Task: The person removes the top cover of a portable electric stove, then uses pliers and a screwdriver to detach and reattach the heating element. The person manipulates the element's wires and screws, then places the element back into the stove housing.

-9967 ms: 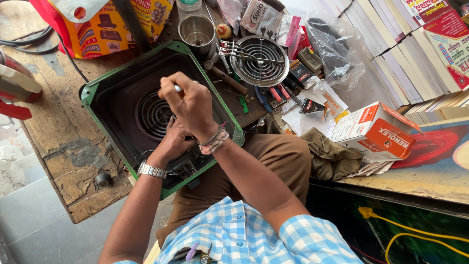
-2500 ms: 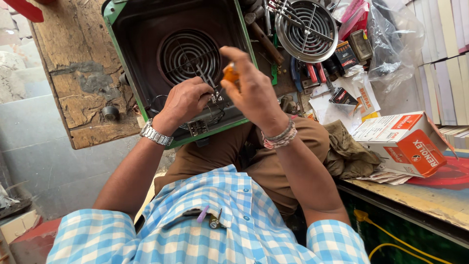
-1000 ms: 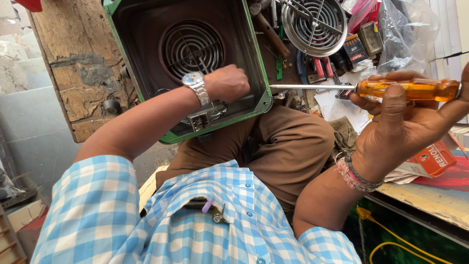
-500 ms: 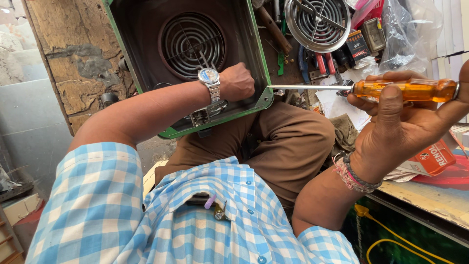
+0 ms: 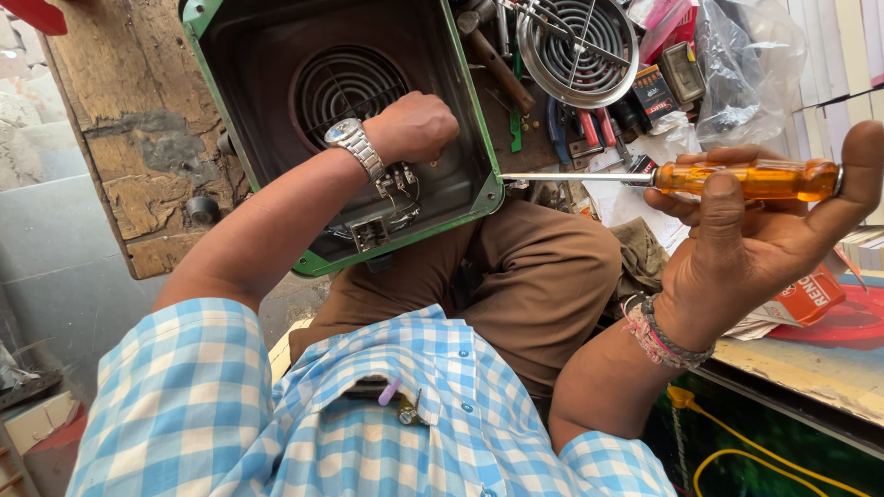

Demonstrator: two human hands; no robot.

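- Nearest the camera, the right hand (image 5: pixel 764 248) holds a screwdriver (image 5: pixel 681 177) with an orange handle: the handle lies across the open palm, the thumb hooked over its far end and one finger laid over its middle, the other fingers loosely curled under it.
- The screwdriver's metal shaft points toward the green case (image 5: pixel 483 198), and its tip sits just at the case's near corner; whether it is seated in a screw cannot be told.
- The case rests on the person's lap, open side up, so the work looks to be in the middle: the inside is exposed and nothing is closed up yet.
- Inside the case, the left hand (image 5: pixel 414 127) is bunched into a fist just above a small block of wires and terminals (image 5: pixel 391 189); what the fingertips pinch is hidden.
- Also in the case, past the left hand, a round vent grille (image 5: pixel 345 87) fills its floor.
- Beyond the case, a loose round wire grille (image 5: pixel 578 39) lies on the cluttered bench among pliers (image 5: pixel 575 124) and small boxes.
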